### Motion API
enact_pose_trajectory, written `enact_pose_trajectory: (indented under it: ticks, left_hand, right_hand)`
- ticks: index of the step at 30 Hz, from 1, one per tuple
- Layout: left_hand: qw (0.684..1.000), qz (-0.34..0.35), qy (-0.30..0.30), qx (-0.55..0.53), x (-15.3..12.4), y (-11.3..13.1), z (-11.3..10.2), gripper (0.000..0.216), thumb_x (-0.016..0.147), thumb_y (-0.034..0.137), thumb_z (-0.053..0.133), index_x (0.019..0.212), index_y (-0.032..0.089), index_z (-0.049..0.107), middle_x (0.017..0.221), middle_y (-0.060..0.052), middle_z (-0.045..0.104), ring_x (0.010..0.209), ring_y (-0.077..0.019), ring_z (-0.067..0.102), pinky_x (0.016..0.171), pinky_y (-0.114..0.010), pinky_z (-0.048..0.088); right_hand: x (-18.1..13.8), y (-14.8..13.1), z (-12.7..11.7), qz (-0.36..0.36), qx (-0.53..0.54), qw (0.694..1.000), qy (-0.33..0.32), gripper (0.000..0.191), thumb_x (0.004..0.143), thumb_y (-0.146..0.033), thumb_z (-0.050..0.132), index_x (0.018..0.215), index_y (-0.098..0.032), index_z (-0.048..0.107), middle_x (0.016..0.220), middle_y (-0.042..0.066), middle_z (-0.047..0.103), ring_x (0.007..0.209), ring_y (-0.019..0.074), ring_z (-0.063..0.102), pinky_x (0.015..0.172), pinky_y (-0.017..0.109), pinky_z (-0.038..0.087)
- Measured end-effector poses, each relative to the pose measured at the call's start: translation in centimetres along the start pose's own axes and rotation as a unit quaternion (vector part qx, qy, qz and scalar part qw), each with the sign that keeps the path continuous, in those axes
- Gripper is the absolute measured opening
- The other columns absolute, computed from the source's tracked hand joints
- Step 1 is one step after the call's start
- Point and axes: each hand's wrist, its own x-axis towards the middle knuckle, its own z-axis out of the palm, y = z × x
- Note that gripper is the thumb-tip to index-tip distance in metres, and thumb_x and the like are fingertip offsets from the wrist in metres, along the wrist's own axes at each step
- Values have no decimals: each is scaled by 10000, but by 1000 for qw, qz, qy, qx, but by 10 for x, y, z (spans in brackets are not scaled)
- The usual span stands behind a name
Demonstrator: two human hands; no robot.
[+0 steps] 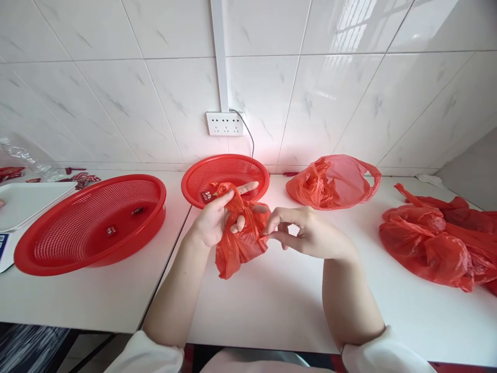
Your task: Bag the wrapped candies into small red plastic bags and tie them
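Observation:
A crumpled red plastic bag (pixel 246 241) hangs above the table, in front of the smaller red basket. My left hand (pixel 215 217) is closed on its upper part, with the index finger stretched out toward the basket. At the bag's right side, my right hand (pixel 301 230) pinches its edge between thumb and fingertips. The smaller red basket (pixel 186 181) stands against the wall and has a few small wrapped pieces (pixel 207 196) in it. My left hand and the bag hide part of that basket.
A larger red basket (pixel 155 207) at left holds two small wrapped pieces. An opened red bag (pixel 349 181) lies at back right, and filled red bags (pixel 435 243) sit at far right. A white tray (pixel 34 202), a clear plastic bottle (pixel 29 158) and a wall socket (pixel 225 124) also show.

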Motion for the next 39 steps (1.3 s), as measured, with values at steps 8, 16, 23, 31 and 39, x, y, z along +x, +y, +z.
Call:
enact_pose_trajectory:
  ticks: [8, 16, 23, 31, 39]
  left_hand:
    - [881, 152, 90, 440, 6, -17, 4, 336, 931, 343, 400, 1146, 270, 648, 732, -21, 613, 597, -159, 546, 607, -288, 461]
    - [734, 359, 59, 574, 27, -28, -12, 391, 848, 179, 451, 1211, 256, 575, 1192, -97, 518, 1145, -268, 509, 972, -415, 426]
    - [876, 352, 59, 323, 30, -34, -11, 401, 912, 354, 451, 1287, 219, 496, 1250, -138, 557, 1081, -273, 576, 908, -435, 469]
    - [858, 353, 111, 357, 30, -30, -11, 315, 919, 292, 464, 1205, 213, 571, 1324, -114, 541, 1215, -258, 512, 1040, -427, 391]
    - [873, 341, 189, 294, 29, -26, -11, 139, 833, 241, 600, 966, 202, 609, 1122, -78, 627, 1096, -217, 578, 927, -364, 466]
  right_hand:
    - [23, 23, 10, 71, 104, 988, 92, 178, 887, -385, 584, 903, -209, 603, 837, 21, 627, 741, 138, 580, 698, 295, 501]
    - [44, 74, 32, 193, 320, 921, 112, 436, 914, -549, 454, 1245, -280, 543, 1169, 47, 618, 946, 161, 609, 861, 337, 488]
    - [42, 75, 25, 162, 307, 928, 138, 299, 807, -428, 661, 1015, -218, 618, 895, 12, 649, 726, 111, 572, 630, 236, 416]
    - [40, 66, 25, 155, 258, 942, 152, 296, 814, -487, 636, 899, -204, 613, 846, 12, 626, 770, 134, 586, 655, 255, 425]
    - [41, 67, 24, 166, 233, 939, 192, 310, 791, -502, 661, 821, -193, 671, 835, 22, 656, 746, 133, 560, 670, 272, 429]
